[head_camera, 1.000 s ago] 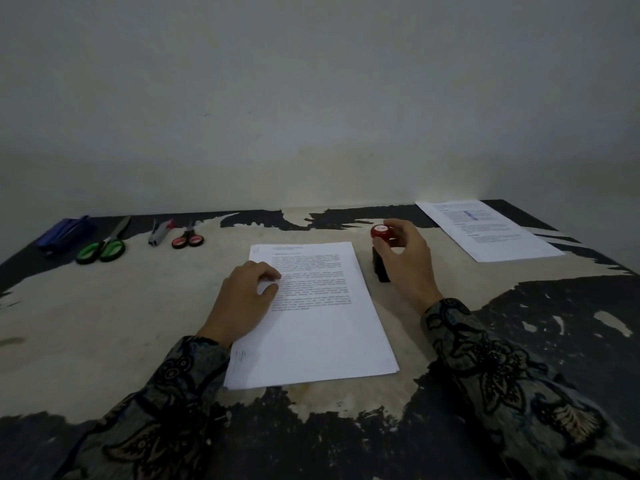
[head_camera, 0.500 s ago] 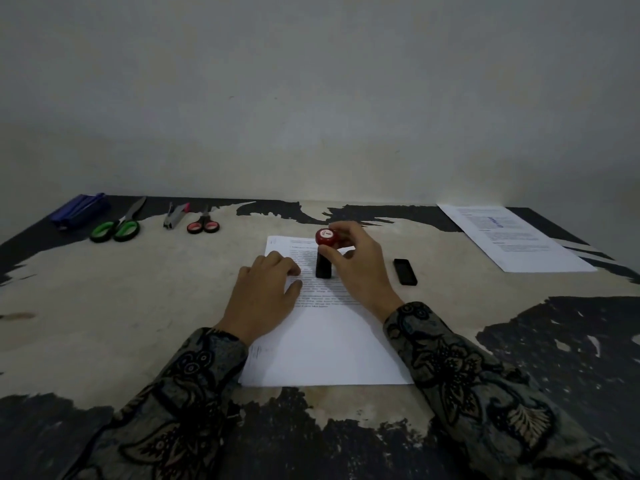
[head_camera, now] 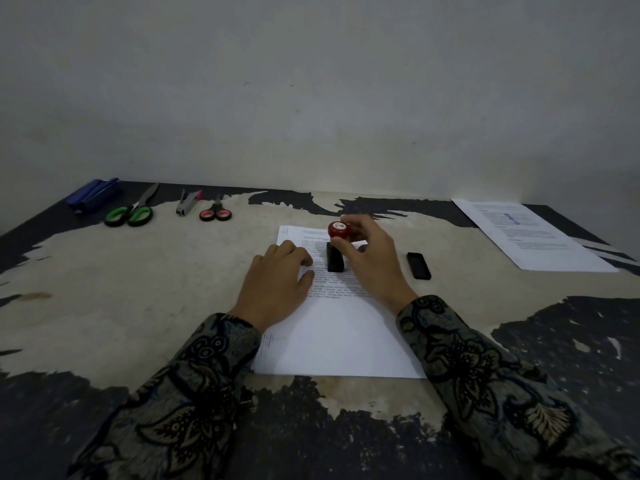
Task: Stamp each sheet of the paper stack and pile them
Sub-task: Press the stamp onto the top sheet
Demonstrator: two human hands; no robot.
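Observation:
A white printed paper stack (head_camera: 341,337) lies in the middle of the worn table (head_camera: 138,289). My right hand (head_camera: 372,263) grips the red knob of a black stamp (head_camera: 336,252) that stands upright on the upper part of the top sheet. My left hand (head_camera: 277,284) rests flat on the sheet's left side, fingers loosely bent, just left of the stamp. A black stamp cap (head_camera: 419,266) lies on the table to the right of my right hand. A separate pile of printed sheets (head_camera: 533,233) lies at the far right.
Along the far left edge lie a blue stapler (head_camera: 95,195), green-handled scissors (head_camera: 133,211), a small grey tool with a pink tip (head_camera: 188,201) and small red-handled scissors (head_camera: 215,212). A plain wall stands right behind the table.
My right hand lifted the stamp off its black cap, carried it left and set it on the top sheet, where it stays. The left hand kept its place on the paper.

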